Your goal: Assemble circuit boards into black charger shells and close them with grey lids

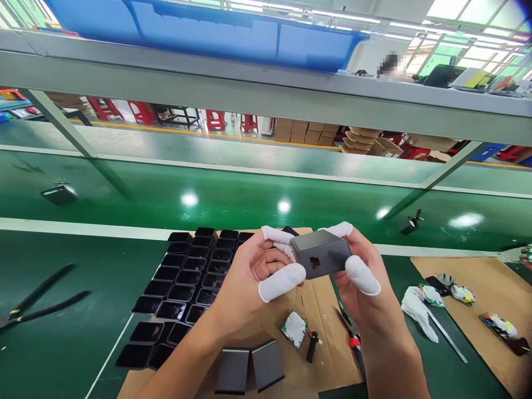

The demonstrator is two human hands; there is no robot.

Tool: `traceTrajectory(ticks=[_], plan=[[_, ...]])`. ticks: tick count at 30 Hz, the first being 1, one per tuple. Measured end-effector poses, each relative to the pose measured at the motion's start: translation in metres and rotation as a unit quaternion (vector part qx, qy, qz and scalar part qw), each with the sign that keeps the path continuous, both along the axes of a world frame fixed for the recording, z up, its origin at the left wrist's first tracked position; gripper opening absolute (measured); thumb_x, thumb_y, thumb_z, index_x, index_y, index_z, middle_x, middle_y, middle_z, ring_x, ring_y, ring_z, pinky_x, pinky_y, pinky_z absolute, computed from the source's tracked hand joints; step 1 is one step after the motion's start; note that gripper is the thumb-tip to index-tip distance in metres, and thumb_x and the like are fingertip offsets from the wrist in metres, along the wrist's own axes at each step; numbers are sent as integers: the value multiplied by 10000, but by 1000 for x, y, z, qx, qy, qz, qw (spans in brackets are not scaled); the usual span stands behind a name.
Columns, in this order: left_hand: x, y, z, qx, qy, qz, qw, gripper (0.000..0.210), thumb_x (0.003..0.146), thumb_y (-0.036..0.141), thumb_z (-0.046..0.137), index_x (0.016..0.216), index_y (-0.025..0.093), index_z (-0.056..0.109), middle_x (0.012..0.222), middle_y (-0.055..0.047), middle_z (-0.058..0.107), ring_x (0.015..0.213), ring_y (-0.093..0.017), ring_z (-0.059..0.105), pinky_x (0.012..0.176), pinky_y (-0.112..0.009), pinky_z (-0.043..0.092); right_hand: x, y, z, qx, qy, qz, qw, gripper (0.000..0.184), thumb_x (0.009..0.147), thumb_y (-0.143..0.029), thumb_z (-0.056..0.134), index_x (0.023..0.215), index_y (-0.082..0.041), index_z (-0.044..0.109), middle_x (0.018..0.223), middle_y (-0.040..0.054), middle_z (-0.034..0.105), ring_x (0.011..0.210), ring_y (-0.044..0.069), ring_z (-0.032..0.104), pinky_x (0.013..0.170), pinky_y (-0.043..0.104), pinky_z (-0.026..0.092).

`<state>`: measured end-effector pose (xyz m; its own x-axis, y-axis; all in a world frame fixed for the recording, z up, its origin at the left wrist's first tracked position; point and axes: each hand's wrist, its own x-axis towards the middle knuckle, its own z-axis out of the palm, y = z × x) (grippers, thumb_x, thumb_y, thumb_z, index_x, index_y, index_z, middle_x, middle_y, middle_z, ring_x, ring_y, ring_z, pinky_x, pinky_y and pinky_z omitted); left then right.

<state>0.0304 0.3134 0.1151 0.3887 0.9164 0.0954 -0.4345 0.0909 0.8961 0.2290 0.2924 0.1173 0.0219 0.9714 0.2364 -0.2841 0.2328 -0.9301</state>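
Between my two hands is a dark grey plastic housing (326,252), boxy, with a small rectangular cutout in the side toward me. My left hand (270,266) grips its left end with thumb and fingers in white finger cots. On the right end, my right hand (359,263) holds it the same way. Below them, a circuit board (295,328) coated with white compound rests on cardboard (328,316), wired to a small black part (312,347). Two grey covers (249,366) lie nearer to me. Red-handled pliers (351,330) lie below my right hand.
Rows of black open cases (183,293) stand at left. Large black-handled pliers (41,293) lie farther left. At right, a white glove (418,313) and several boards (499,324) lie near another cardboard sheet (477,277). A shelf (249,91) with a blue bin (216,36) spans overhead.
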Motion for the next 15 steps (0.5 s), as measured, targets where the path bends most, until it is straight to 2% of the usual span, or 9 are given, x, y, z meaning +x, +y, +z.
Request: traceTrajectory(ticks=[4,9,12,15], plan=[[-2,1,0,6,8,12,1000,536,680,314,1066,1099,197,753,985,-40,745,821,-141,699,750,-230,636,0,0,-2,3,-7,11,1000,442,864,-588,920,1130,-281,747,1100,66,815,1003,242,799,903,359,659],[-4,0,1,31,18,12,999,536,803,374,1001,1239,208,738,1022,-57,745,886,-167,719,798,-269,650,0,0,-6,48,-52,-22,997,448,916,-578,878,1203,-275,717,1148,76,798,1070,259,817,924,382,688],[-3,-1,3,35,9,1,999,545,906,433,918,1368,224,718,1084,-69,736,924,-178,744,839,-298,670,-3,-3,-5,100,-82,-38,991,467,937,-451,890,1318,-292,672,1211,84,778,1106,257,812,919,392,710],[-2,-5,7,26,-14,-14,999,560,945,470,874,1423,253,678,1263,-102,740,989,-203,782,868,-327,692,-6,-9,-3,168,-151,-63,972,627,884,-288,929,1437,-300,634,1338,106,708,1218,264,763,993,414,704]])
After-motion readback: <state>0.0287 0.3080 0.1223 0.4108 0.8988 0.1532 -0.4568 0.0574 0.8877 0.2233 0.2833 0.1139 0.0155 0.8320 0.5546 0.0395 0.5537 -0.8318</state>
